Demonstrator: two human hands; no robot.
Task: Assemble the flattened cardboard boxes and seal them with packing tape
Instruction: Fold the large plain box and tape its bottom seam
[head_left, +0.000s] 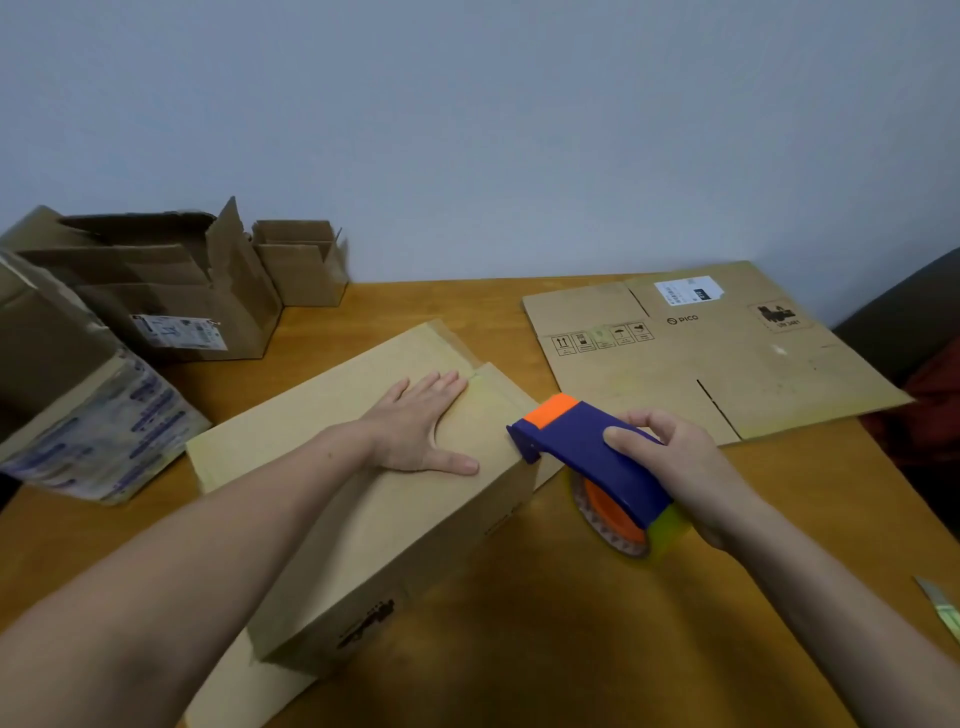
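1. Head view: box (374, 519) sits mid-table (519, 634), top flaps folded down.
2. Left hand (421, 426): flat, fingers straight, pressing the box top.
3. Right hand (675, 467): wrapped round the tape dispenser (587, 447), whose nose touches the box's right top edge.
4. Flat cardboard (717, 358) lies far right; open boxes (182, 291) stand far left.

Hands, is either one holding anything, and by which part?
The right hand grips the tape dispenser by its blue body, just above the tape roll. The left hand holds nothing; it lies flat on top of the cardboard box.
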